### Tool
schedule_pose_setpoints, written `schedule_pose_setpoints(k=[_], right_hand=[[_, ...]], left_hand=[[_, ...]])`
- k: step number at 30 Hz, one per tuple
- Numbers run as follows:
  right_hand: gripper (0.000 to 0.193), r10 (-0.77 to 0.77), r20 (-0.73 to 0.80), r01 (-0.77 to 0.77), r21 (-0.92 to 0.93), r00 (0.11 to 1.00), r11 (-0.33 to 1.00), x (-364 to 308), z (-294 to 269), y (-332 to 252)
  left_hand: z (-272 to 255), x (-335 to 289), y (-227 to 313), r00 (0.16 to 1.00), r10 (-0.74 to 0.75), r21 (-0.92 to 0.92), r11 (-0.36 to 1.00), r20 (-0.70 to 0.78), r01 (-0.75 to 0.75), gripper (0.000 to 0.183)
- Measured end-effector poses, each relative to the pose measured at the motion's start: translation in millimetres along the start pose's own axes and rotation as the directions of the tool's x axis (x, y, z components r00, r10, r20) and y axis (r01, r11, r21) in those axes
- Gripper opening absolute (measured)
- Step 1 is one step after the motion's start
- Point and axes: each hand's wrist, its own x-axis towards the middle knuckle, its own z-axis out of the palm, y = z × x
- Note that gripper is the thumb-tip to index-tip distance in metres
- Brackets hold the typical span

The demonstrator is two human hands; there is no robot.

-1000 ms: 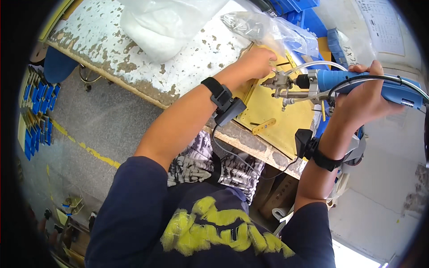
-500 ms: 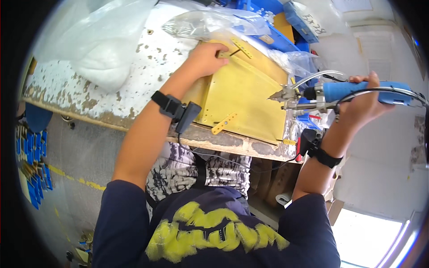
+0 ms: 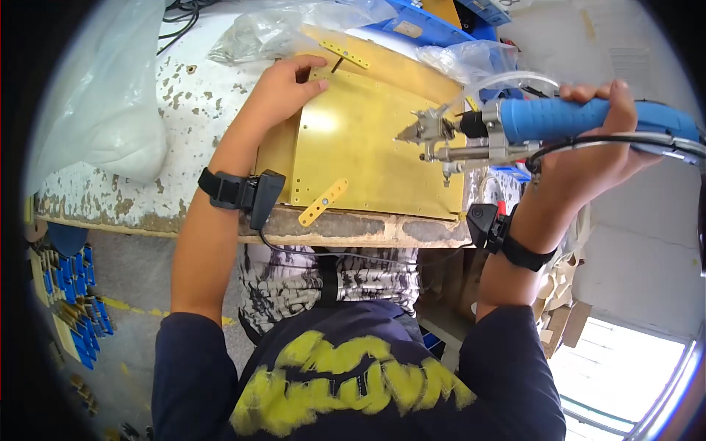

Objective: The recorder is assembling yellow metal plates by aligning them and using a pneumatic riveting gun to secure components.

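Note:
My right hand (image 3: pixel 588 151) is wrapped round a blue electric screwdriver (image 3: pixel 548 121) with a metal feed head. Held level, its pointed metal tip (image 3: pixel 409 133) faces left above a yellow flat panel (image 3: pixel 368 158) and looks apart from it. My left hand (image 3: pixel 283 88) rests at the panel's far left corner, thumb and forefinger spread. Just beyond those fingertips, a perforated yellow strip (image 3: pixel 344 54) stands by a thin dark pin. Another perforated strip (image 3: pixel 323 202) is fixed by a screw at the panel's near edge.
The panel lies on a worn white workbench (image 3: pixel 202 99) with chipped paint. A big clear plastic bag (image 3: pixel 110 132) fills the left side. Blue bins (image 3: pixel 419 28) and a smaller plastic bag (image 3: pixel 474 59) stand behind. A clear hose (image 3: pixel 507 79) and a black cable run from the screwdriver.
The whole view has shifted, so panel and left hand appear farther left. The screwdriver looks larger and higher in the picture. My left thumb and forefinger are now more plainly apart.

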Motion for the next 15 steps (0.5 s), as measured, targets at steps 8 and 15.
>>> schedule_pose_setpoints(k=[8,15], right_hand=[[0.047,-0.171,0.278,0.183,-0.015,0.945,0.983,29,-1,2],[0.025,-0.117,-0.025,0.115,-0.07,0.993,0.991,-2,39,-16]], left_hand=[[6,-33,57,0.93,0.366,0.226,0.904,0.027,-0.362,0.021],[9,-37,60,0.939,0.247,0.048,0.963,0.24,-0.266,0.016]])
